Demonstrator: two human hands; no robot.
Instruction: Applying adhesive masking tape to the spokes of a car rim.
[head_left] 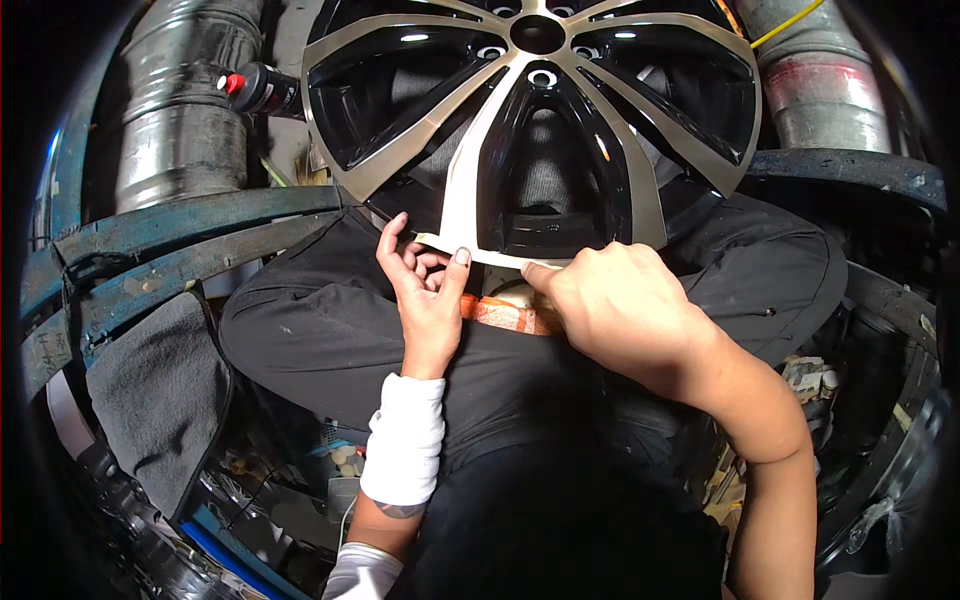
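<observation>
A car wheel rim [468, 170], with glossy black pockets and bare silver spokes, rests over my lap with its face up. Along its near edge runs a thin pale strip [497, 259]; whether it is tape or abrasive paper I cannot tell. My left hand [428, 290] pinches the strip's left part with the thumb on top and fingers beneath, the forefinger raised beside the edge. On the strip's right part my right hand [625, 305] is closed, a fingertip pressed at the edge and the other fingers curled out of sight. Orange-and-white material [505, 314] shows just below the strip.
Blue worn metal bars [190, 225] flank my legs. A grey cloth [160, 400] hangs over the left one. A dark bottle with a red cap [262, 88] lies by the rim. Silver cylinders [185, 150] stand on both sides, with clutter below.
</observation>
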